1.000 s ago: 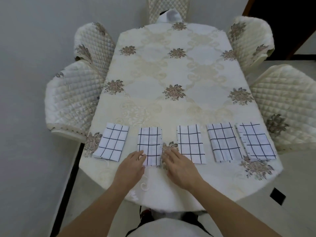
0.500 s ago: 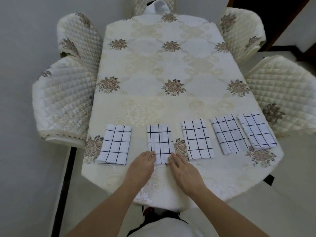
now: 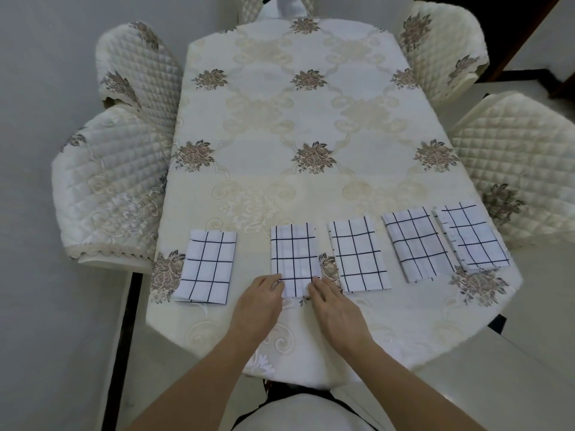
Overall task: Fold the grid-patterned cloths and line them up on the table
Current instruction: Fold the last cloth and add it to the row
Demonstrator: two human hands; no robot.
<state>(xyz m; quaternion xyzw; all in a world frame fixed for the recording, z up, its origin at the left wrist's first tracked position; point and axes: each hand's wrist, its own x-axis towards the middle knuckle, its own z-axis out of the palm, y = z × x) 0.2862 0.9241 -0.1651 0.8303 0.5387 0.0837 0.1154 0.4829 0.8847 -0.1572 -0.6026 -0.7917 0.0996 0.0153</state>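
Nearest, both hands lie flat with fingers nearly straight, holding nothing. The left hand (image 3: 259, 301) touches the near left corner and the right hand (image 3: 334, 304) the near right corner of the second cloth (image 3: 294, 259), which lies at 12 o'clock from them on the desk (image 3: 311, 126). This looks like squaring-up work. Even pressure through both sets of fingertips should slide the cloth without opening its fold. A nudge toward 9 o'clock would even the wider gap to the leftmost cloth (image 3: 207, 269) at 10 o'clock. The third cloth (image 3: 357, 255), fourth cloth (image 3: 413, 244) and fifth cloth (image 3: 473, 237) run toward 2 o'clock, the last two just beside each other. Quilted chairs (image 3: 118, 181) stand along the desk's sides.
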